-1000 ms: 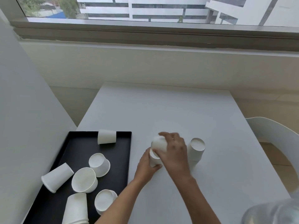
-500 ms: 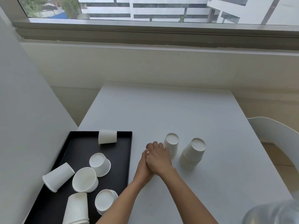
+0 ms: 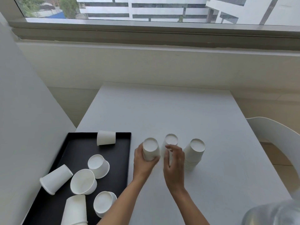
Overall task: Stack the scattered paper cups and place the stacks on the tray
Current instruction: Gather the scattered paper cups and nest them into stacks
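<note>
My left hand (image 3: 142, 161) grips an upside-down white paper cup (image 3: 151, 148) just right of the black tray (image 3: 76, 143). My right hand (image 3: 174, 159) is beside it with fingers spread, in front of a second upside-down cup (image 3: 171, 140), holding nothing. Further right stands an inverted stack of cups (image 3: 194, 151) on the white table (image 3: 178, 111). Several loose cups lie on the tray: one on its side at the far edge (image 3: 106, 138), one inverted (image 3: 98, 165), one open-mouthed (image 3: 83, 181), one tipped at the left rim (image 3: 56, 178), and two near me (image 3: 103, 202) (image 3: 75, 210).
A grey wall panel (image 3: 21, 127) runs close along the tray's left side. A white chair (image 3: 279, 140) stands at the table's right edge. A blurred translucent object (image 3: 272, 213) fills the bottom right corner. A window ledge lies beyond the table.
My hands were together on one cup stack, then clasped low on the table. Now they have parted: the left holds an inverted cup, and the right hovers open by the middle cup.
</note>
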`<state>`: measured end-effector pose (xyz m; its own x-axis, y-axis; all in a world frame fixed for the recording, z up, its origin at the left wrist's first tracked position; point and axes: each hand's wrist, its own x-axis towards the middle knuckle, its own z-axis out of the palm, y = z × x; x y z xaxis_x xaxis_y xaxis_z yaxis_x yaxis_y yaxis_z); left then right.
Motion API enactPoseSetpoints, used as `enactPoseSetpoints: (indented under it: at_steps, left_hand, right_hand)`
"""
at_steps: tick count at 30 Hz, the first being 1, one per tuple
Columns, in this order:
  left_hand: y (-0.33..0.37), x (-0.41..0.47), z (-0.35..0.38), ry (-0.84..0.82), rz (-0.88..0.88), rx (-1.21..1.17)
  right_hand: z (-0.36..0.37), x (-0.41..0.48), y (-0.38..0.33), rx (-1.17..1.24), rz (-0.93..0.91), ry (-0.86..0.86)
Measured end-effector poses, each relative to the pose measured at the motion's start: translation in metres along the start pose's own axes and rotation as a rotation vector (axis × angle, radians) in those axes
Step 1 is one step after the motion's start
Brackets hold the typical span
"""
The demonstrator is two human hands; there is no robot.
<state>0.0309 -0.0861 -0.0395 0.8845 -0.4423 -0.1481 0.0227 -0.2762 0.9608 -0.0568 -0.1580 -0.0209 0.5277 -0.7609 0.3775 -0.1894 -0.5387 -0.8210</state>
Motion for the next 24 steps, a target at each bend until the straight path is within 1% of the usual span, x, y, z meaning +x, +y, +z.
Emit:
enactPoseSetpoints:
  at_steps: [1, 3, 6, 9, 11, 13, 17, 20, 24]
  left_hand:
    - [0.007, 0.002, 0.001, 0.051, 0.027, -0.046]
    - [0.023, 0.007, 0.005, 0.092, 0.093, -0.124]
    - [0.049, 0.014, 0.016, 0.049, 0.201, -0.116]
    - [0.063, 0.02, 0.031, -0.019, 0.241, -0.044]
    - [0.064, 0.023, 0.041, -0.065, 0.23, 0.029]
    - [0.061, 0.025, 0.046, -0.119, 0.178, 0.106]
    - [0.041, 0.023, 0.049, -0.247, 0.089, 0.353]
    - [0.03, 0.021, 0.045, -0.275, 0.02, 0.388]
    - [0.027, 0.023, 0.032, -0.279, 0.032, 0.44]
  right_hand:
    - [-0.004, -0.007, 0.007, -0.011, 0.014, 0.011]
    - [-0.009, -0.022, 0.023, -0.05, 0.059, -0.009]
    - [-0.013, -0.041, 0.04, -0.133, 0.095, -0.079]
    - [-0.014, -0.052, 0.05, -0.199, 0.105, -0.137]
    - [-0.015, -0.056, 0.055, -0.242, 0.101, -0.175]
    - [-0.015, -0.06, 0.059, -0.274, 0.091, -0.215]
    - [-0.019, -0.063, 0.064, -0.317, 0.089, -0.295]
    - [-0.02, -0.062, 0.066, -0.349, 0.069, -0.325]
    - [-0.02, -0.062, 0.067, -0.362, 0.069, -0.338]
